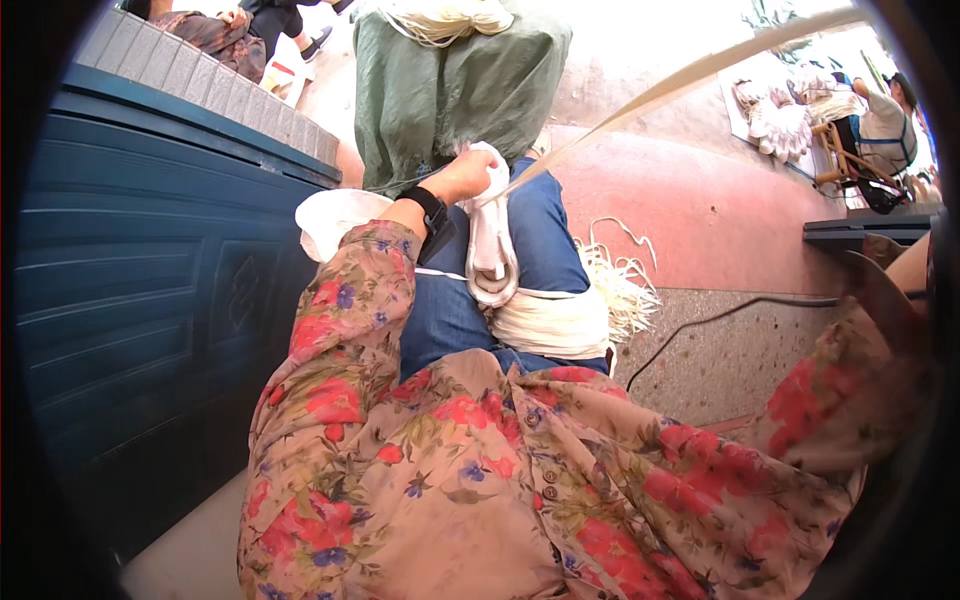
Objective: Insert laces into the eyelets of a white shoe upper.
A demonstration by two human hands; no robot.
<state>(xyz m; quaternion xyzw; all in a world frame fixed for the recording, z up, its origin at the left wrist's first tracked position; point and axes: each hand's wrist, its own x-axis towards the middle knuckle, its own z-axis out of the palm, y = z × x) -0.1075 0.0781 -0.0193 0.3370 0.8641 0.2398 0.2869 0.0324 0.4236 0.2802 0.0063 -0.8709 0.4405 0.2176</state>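
Note:
My left hand (463, 178), with a black watch on the wrist, is closed round the far end of a white shoe-shaped piece (489, 245). That piece lies lengthwise between my thighs, its rounded, pale-rimmed end toward me. A long cream strip (690, 75) runs taut from beside this hand up to the far right. My right arm (830, 375) stretches out to the right, and its hand is beyond the picture's edge. Across my right thigh rests a bundle of cream strips (555, 322), its loose ends (615, 290) hanging over the outer side.
A green cloth-covered stand (455, 90) is before my knees, a pale bundle (450, 18) on top. Blue panelled doors (130, 290) border my left. Beside my left forearm is a white rounded thing (335, 220). A black cable (720, 315) crosses the floor. Other people sit far left and right.

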